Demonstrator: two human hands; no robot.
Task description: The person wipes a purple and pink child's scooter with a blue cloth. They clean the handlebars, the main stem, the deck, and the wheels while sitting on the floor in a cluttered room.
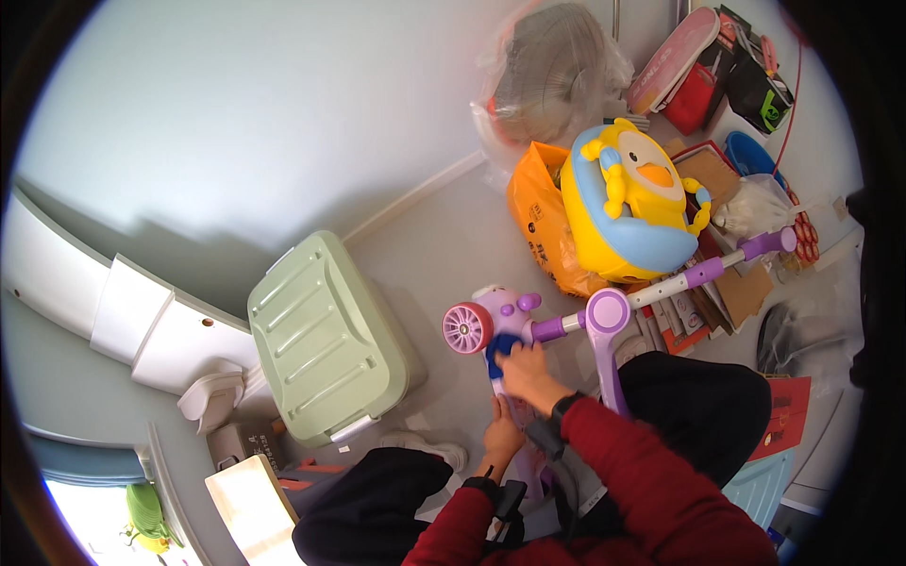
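A purple and pink child's scooter (607, 311) lies across in front of me, its pole reaching up and right. At its near-left end is a red-rimmed wheel (467, 328) with pink spokes. My right hand (531, 373) presses a dark blue cloth (504, 349) against the scooter body just below the wheel. Lower down, my left hand (502, 433) grips the scooter's pale pink body; its fingers partly hide that part. My forearms and legs cover much of the scooter's lower portion.
Left of the scooter stands a lidded green storage box (318, 339). Beyond it are a yellow and blue child's potty seat (637, 205), an orange plastic bag (541, 219) and a plastic-wrapped fan (552, 78). Flattened cardboard (743, 290) lies at right, near a red box (782, 414).
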